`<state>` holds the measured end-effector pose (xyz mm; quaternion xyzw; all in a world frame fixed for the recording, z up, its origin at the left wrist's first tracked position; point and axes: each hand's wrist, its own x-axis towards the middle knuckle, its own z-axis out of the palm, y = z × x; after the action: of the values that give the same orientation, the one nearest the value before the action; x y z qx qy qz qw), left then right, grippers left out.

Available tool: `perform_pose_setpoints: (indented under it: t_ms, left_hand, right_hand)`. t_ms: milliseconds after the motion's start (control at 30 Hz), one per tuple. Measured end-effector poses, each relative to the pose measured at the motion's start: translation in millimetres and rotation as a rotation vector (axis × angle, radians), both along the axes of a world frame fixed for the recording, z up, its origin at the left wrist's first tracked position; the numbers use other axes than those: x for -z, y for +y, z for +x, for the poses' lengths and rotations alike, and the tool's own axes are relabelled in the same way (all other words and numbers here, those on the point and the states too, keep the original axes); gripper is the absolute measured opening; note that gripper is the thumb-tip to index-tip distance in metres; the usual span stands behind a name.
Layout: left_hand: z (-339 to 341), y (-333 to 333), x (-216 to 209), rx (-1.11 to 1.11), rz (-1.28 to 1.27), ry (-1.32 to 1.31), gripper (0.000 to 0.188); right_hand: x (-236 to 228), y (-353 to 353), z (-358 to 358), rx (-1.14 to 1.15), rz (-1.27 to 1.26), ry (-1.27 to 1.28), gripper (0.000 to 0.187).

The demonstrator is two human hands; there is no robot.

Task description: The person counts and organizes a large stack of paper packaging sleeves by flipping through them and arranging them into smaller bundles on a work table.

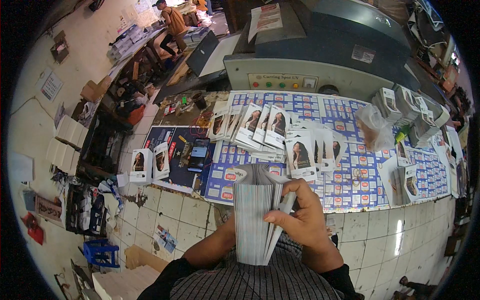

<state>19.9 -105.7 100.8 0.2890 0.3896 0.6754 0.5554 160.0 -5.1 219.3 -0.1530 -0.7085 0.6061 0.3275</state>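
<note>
The right grip [311,217] pinches the thick paper stack [252,225] at its right edge; the left grip is hidden behind it, I cannot tell its state. Printed cards [301,157] lie beyond, on the counter [217,97].

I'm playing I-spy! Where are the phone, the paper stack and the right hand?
Phone [199,154]: head view, middle of its screen.
Paper stack [253,220]: head view, its striped edges.
Right hand [308,218]: head view, its middle.

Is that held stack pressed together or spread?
Partly spread: the stack fans apart at its far end, near the right hand.
</note>
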Motion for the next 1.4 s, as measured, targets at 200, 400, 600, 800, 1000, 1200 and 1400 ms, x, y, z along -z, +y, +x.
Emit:
perform_pose_setpoints:
  t_ms: [200,400,600,800,1000,1200,1400]
  left_hand:
    - [-1,-3,3,0.042,0.014,-0.458,0.052]
    - [3,1,-9,0.041,0.002,-0.474,0.055]
    - [4,4,-14,0.015,0.084,-0.319,0.055]
    - [5,4,-20,0.046,0.056,-0.315,0.048]
    - [3,3,-26,0.088,0.015,-0.366,0.042]
    - [2,5,-11,0.097,0.091,-0.255,0.044]
    - [2,0,-26,0.076,0.087,-0.097,0.044]
  right_hand:
    - [0,1,3,-0.076,-0.035,-0.064,0.046]
    - [10,0,-1,-0.01,-0.037,0.03,0.044]
    - [12,-1,-1,-0.022,-0.087,0.037,0.042]
    - [15,-1,-1,-0.023,-0.052,0.047,0.04]
    - [11,0,-2,-0.01,-0.014,0.045,0.039]
    - [10,1,-1,-0.033,-0.037,0.041,0.036]
    - [9,-4,-5,-0.021,-0.007,0.122,0.033]
